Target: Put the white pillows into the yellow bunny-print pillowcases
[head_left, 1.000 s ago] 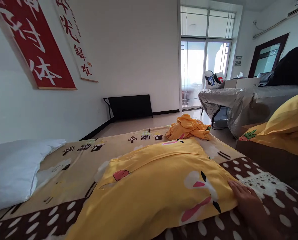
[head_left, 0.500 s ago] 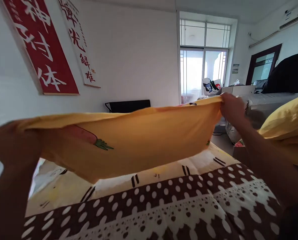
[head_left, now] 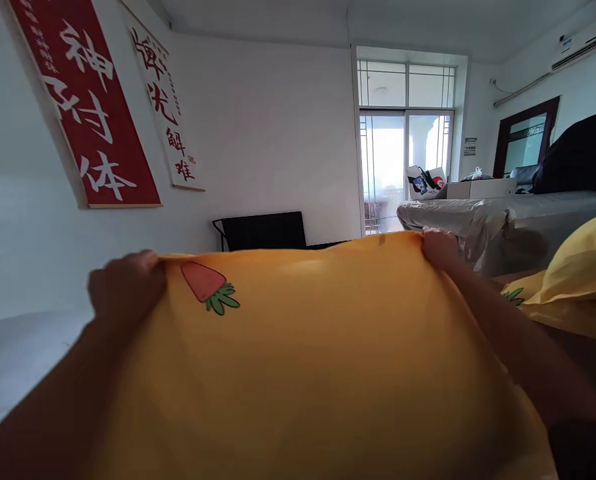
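A yellow pillowcase (head_left: pixel 308 340) with a printed red carrot and green leaves is stretched wide in front of me, its upper edge pulled nearly straight. My left hand (head_left: pixel 128 283) is closed around the upper left corner. At the upper right corner, my right hand (head_left: pixel 439 250) grips the same edge. The fabric hangs down towards me and fills the lower middle of the view. It hides the patterned bedding behind it.
To the right lies a puffy yellow heap of bedding (head_left: pixel 585 267). Behind it stand plastic-covered furniture (head_left: pixel 453 217), a white box (head_left: pixel 481 189) and a large black item (head_left: pixel 578 157). A black chair-like piece (head_left: pixel 263 231) stands by the back wall.
The pillowcase has swung from a raised, billowing position to hanging down close to me, now covering the brown dotted bedding. My left hand has moved right; both hands appear lower.
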Motion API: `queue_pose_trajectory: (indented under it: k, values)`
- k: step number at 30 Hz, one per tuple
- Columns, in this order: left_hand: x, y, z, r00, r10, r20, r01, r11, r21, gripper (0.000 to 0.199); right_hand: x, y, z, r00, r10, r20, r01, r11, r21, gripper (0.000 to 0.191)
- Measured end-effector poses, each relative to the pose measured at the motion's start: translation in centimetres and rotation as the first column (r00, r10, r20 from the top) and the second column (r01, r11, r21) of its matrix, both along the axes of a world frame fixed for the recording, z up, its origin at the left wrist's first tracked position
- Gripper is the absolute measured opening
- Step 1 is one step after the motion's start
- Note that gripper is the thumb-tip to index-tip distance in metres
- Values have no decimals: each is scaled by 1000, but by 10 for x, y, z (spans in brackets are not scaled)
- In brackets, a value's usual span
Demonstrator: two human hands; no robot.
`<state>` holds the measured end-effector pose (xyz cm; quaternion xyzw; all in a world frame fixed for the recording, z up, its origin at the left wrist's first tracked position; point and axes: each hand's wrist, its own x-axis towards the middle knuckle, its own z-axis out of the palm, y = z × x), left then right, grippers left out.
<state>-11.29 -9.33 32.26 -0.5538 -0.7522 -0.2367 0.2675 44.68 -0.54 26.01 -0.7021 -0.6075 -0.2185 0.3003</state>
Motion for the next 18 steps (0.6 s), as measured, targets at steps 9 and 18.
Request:
queue_pose_trajectory:
  k: [9, 18]
  values:
    - [64, 85, -213, 930, -316, 187, 350, 916, -196, 50, -114, 40, -198, 907, 369, -203, -420, 823, -382, 49]
    - [46, 95, -327, 828, -279, 487, 454, 842, -290, 61, -111, 53, -260, 846, 382, -373, -522, 738, -427, 57]
